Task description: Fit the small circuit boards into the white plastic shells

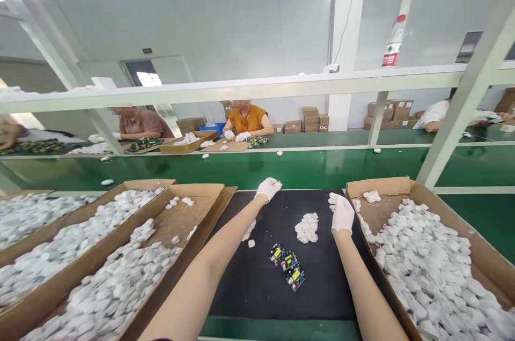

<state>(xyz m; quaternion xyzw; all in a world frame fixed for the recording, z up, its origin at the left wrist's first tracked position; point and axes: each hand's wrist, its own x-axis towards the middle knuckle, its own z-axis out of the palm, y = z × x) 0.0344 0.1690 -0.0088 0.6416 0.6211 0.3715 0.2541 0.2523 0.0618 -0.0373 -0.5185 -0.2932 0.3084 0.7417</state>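
My left hand point(269, 188), in a white glove, reaches over the far edge of a black mat point(249, 287), beside the green conveyor belt point(314, 169). Its fingers are closed, and a tiny dark bit shows at the fingertips. Along the mat's right side is my right hand point(341, 213), also gloved, with bent fingers near the right cardboard tray; what they hold cannot be made out. Between my arms lie a heap of white plastic pieces point(307, 228) and several small circuit boards point(288, 260) with yellow transformers. More white pieces point(250, 230) lie partly behind my left forearm.
Cardboard trays of white pieces flank the mat: one on the right point(410, 188), several on the left point(201, 193). A white shelf beam point(281, 91) crosses above the belt, carrying a bottle point(394, 43). Co-workers, including a person in orange point(253, 118), sit across.
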